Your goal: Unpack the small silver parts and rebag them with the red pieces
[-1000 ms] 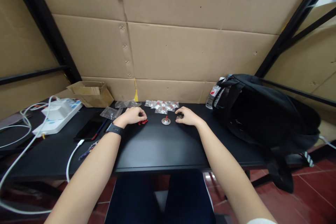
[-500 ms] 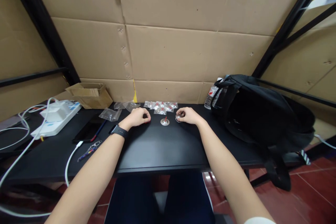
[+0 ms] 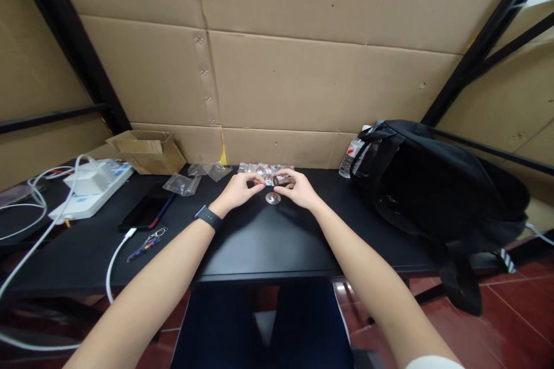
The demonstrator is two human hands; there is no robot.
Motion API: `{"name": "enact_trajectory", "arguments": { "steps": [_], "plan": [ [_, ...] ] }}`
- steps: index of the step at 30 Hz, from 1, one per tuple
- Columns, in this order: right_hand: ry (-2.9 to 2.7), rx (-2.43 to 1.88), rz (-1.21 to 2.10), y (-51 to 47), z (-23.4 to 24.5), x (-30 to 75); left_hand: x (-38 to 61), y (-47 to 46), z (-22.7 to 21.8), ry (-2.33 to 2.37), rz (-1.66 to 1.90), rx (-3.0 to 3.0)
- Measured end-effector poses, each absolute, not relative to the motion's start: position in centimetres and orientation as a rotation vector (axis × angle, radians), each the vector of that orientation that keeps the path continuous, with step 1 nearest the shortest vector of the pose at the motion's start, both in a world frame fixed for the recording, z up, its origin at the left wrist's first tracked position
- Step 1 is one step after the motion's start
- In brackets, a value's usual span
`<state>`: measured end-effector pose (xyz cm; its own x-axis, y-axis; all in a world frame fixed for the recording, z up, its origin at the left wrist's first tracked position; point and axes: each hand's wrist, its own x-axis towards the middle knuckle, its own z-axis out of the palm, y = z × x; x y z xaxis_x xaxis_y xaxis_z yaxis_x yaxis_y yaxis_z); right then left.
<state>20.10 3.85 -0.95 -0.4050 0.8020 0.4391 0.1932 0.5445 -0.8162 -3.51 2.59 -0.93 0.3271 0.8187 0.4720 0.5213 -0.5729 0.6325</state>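
Observation:
On the black table stands a small silver disc with a red stem, shaped like a spinning top. My left hand is closed in a pinch just behind and left of it. A bit of red shows at its fingertips, too small to make out fully. My right hand pinches a small round silver disc, mostly hidden by the fingers. Both hands' fingertips are close together above the standing disc. Behind them lie several clear packets with silver and red pieces inside, partly covered by the hands.
Left are empty clear bags, an open cardboard box, a white power strip, a phone, and a keychain. A black backpack and a water bottle stand right. Cardboard walls the back.
Both hands have moved inward from either side of the standing disc, bringing their fingertips close together above it. The silver disc came along in my right hand. The view has shifted slightly.

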Motion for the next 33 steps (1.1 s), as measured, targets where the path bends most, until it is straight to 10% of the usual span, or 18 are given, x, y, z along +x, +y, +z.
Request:
{"name": "enact_trajectory", "arguments": {
  "steps": [33],
  "plan": [
    [-1.686,-0.877,1.166,2.9,-1.3,18.2,-0.8,0.4,-0.4,1.468,1.315,2.418]
  ]
}}
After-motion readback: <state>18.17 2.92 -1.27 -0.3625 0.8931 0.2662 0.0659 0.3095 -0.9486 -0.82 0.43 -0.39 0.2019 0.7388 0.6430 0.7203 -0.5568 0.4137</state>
